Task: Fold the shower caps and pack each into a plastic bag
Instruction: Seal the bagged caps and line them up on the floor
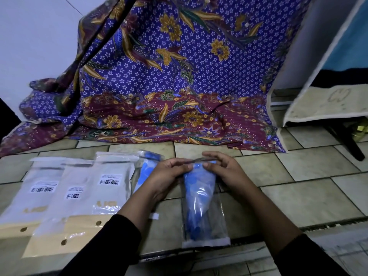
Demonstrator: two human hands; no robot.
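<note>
A clear plastic bag lies lengthwise on the tiled floor in front of me, with a folded blue shower cap inside it. My left hand and my right hand pinch the far, open end of this bag from either side. Behind my left hand lies another clear bag holding a blue cap, partly hidden. Three flat bags with white barcode labels and tan header cards lie in a row to the left.
A purple and maroon batik cloth hangs and spreads over the floor behind the work area. A white panel and a worn cushion stand at the right. A floor edge runs across in front of me.
</note>
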